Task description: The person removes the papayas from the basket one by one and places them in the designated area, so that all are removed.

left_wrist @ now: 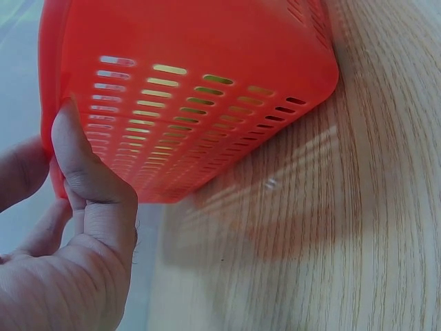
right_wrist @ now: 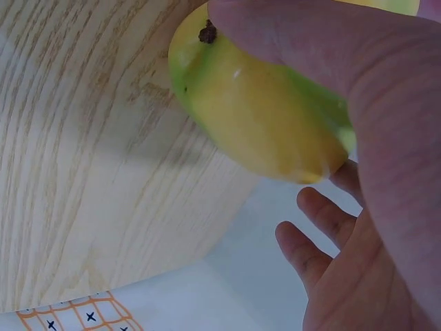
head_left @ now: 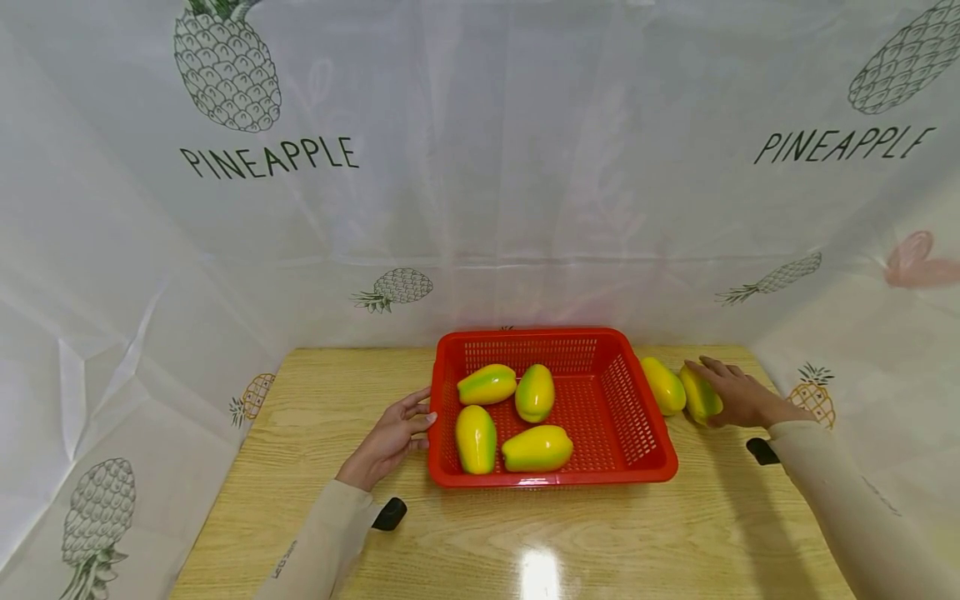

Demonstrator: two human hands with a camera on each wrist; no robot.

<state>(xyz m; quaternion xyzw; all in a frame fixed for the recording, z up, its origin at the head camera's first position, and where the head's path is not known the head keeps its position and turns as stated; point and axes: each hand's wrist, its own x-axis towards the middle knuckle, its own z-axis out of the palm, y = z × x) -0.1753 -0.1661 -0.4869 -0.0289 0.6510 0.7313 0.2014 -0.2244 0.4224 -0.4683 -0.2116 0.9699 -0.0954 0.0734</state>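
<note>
A red plastic basket [head_left: 555, 479] stands on the wooden table with several glossy yellow-green papayas [head_left: 536, 450] lying in its left and middle part. At the basket's left side, my left hand [head_left: 393, 437] pinches the rim; the left wrist view shows its thumb [left_wrist: 86, 155] against the outer wall and the other fingers around the edge. My right hand [head_left: 738, 396] grips a papaya [head_left: 699, 396] to the right of the basket. In the right wrist view, the thumb lies across this papaya [right_wrist: 255, 117], with some fingertips extending past its far end.
Another papaya [head_left: 663, 386] lies between the basket's right wall and the gripped one. A pale curtain [head_left: 525, 208] printed with pineapples encloses the back and sides of the table [head_left: 450, 542].
</note>
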